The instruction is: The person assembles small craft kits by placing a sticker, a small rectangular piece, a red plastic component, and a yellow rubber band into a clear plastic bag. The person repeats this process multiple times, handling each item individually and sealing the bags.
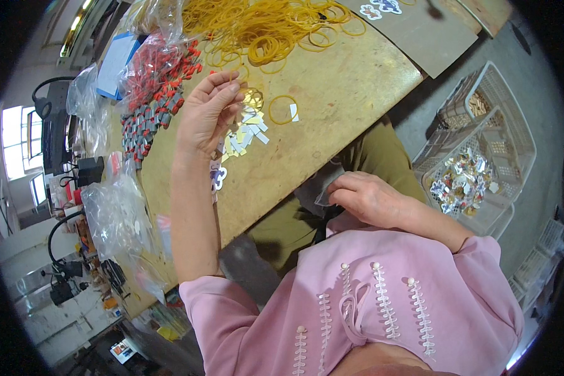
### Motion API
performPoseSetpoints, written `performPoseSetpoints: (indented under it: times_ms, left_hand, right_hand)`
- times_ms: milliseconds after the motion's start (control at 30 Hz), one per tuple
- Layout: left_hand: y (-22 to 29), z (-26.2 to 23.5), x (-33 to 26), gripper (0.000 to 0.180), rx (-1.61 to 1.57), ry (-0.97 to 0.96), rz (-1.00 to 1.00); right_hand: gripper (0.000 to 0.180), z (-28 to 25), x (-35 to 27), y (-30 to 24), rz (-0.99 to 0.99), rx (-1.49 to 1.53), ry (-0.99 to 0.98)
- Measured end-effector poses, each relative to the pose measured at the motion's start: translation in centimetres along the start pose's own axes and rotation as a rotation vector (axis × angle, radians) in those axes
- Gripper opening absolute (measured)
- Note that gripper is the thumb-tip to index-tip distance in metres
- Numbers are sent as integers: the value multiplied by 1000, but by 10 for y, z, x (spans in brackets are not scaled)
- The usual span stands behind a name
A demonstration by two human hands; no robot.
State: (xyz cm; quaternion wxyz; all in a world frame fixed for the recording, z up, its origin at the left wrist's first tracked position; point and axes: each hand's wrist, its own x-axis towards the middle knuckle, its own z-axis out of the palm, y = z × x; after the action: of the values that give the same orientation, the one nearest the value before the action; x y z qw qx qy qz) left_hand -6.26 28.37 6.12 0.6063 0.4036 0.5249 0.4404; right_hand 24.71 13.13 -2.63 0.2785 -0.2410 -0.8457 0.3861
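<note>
Above the table, my left hand (212,109) is raised with thumb and fingers pinched together; what they hold, if anything, I cannot make out. Just beyond its fingertips spreads a large heap of yellow rubber bands (276,47). Beside the hand lie small white and pale yellow paper slips (252,133), and one loose rubber band (283,123) rests to their right. A printed cut-out sticker (217,175) is partly covered by my left forearm. Over my lap, my right hand (371,199) has its fingers closed on a small clear plastic bag (323,198).
Rows of small red-and-grey parts (145,128) cover the table's left side, near clear plastic bags (116,207) and a blue sheet (116,66). Grey cardboard (429,47) lies at the far right. A plastic crate (514,147) on the floor holds shiny small packets (464,182).
</note>
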Motion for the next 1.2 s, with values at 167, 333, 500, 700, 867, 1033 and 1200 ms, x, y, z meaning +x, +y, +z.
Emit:
performPoseSetpoints:
  times_ms: [167, 333, 500, 700, 867, 1033, 1200]
  left_hand:
    - [-4, -4, -4, 26, 65, 30, 36]
    - [-10, -9, -1, 29, 63, 61, 22]
    - [-7, -4, -12, 30, 280, 47, 132]
    - [16, 15, -31, 36, 657, -24, 259]
    - [17, 23, -32, 38, 765, -186, 171]
    - [-7, 25, -27, 34, 1164, -89, 294]
    - [-14, 27, -25, 25, 1278, -7, 418]
  right_hand:
    - [34, 1, 2, -3, 17, 3, -29]
    - [39, 8, 0, 2, 3, -11, -18]
    - [42, 7, 0, -1, 23, 16, -38]
    - [42, 7, -1, 0, 19, 9, -34]
    - [42, 12, -2, 4, -1, -9, -29]
    - [40, 11, -2, -1, 13, 24, -40]
    - [39, 14, -4, 1, 24, 15, -56]
